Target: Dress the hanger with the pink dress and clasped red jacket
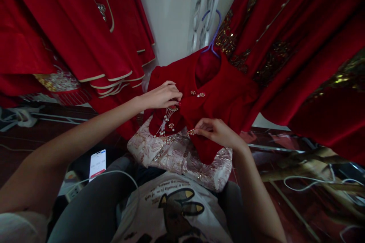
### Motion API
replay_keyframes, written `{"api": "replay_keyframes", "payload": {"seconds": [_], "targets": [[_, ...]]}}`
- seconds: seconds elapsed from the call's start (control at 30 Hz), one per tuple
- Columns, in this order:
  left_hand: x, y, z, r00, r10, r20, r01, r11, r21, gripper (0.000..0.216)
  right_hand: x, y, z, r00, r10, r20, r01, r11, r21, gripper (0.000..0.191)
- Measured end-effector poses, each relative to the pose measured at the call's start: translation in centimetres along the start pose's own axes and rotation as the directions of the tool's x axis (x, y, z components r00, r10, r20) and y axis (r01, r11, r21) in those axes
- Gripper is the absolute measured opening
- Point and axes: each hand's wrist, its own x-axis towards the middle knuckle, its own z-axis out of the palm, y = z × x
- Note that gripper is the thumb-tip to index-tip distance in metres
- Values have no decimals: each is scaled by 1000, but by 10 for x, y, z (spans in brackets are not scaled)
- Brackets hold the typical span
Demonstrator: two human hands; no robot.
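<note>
Red velvet jacket [225, 91] hangs on purple hanger [212, 41], hem draped over brocade fabric [182, 155] on my lap. Red robes w/ gold trim hang both sides.

L hand [161, 95] closed, pinching front flap edge just above pearl tassel [167, 121]. R hand [218, 132] closed, thumb + forefinger gripping pearl button [191, 132] at lower flap.

My read: fastening in hand. Advise: I keep L pinch tight so flap stays flat; R works button w/ fingertips only, no pull on tassel strands; align w/ upper pearl clasp [198, 94].

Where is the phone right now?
In the head view, the phone lies low on the left, screen lit, below the left forearm and beside the person's grey-clad knee.
</note>
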Motion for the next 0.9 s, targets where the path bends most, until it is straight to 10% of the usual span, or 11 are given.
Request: {"api": "replay_keyframes", "payload": {"seconds": [0.9], "targets": [[58, 34, 31, 953, -1, -302, 104, 940, 325, 16, -16, -10, -6, 970, 41, 241, -33, 999, -37, 13]]}}
